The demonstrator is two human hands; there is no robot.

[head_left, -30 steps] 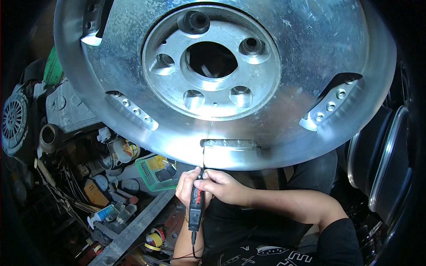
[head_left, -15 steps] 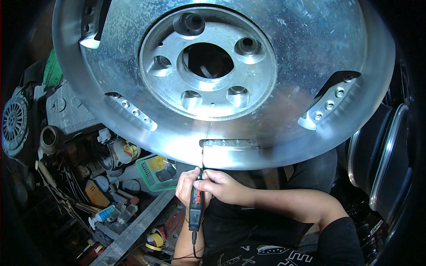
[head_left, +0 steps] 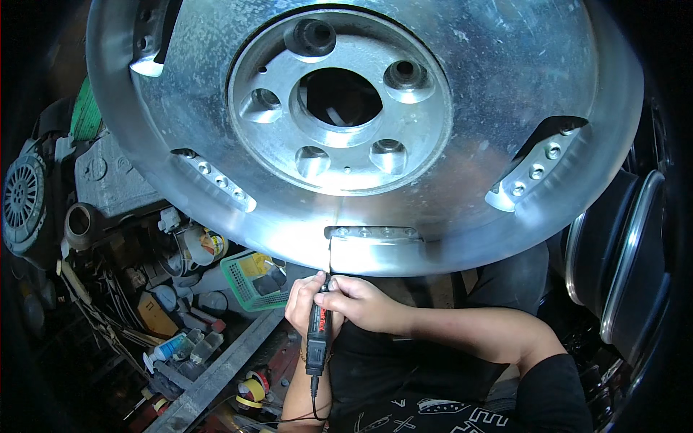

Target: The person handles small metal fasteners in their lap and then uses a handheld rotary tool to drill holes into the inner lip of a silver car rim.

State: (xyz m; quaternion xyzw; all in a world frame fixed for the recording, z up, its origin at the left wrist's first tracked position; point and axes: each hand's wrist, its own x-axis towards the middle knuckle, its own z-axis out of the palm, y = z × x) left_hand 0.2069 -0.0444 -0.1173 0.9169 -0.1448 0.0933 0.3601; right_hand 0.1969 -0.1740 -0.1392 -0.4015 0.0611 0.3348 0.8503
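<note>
A large polished aluminium wheel disc point(head_left: 505, 86) fills the upper view, with a hub of several bolt holes point(head_left: 339, 101) at its middle. Both hands grip a slim black-and-red corded rotary tool point(head_left: 318, 335) held upright. Its thin bit touches the left end of a slot point(head_left: 372, 234) near the disc's lower rim. My left hand point(head_left: 302, 303) wraps the tool from the left, my right hand point(head_left: 361, 303) from the right. The cord hangs down from the tool's base.
Cluttered floor at lower left: a green mesh basket point(head_left: 249, 285), small bottles point(head_left: 170, 348), a metal bar point(head_left: 216, 375), tape rolls point(head_left: 251, 390), engine parts point(head_left: 108, 180) and a round finned part point(head_left: 22, 198). Another shiny rim point(head_left: 628, 260) stands at right.
The wheel disc has shifted very slightly in view. Both hands and the tool stay at the same slot on the rim.
</note>
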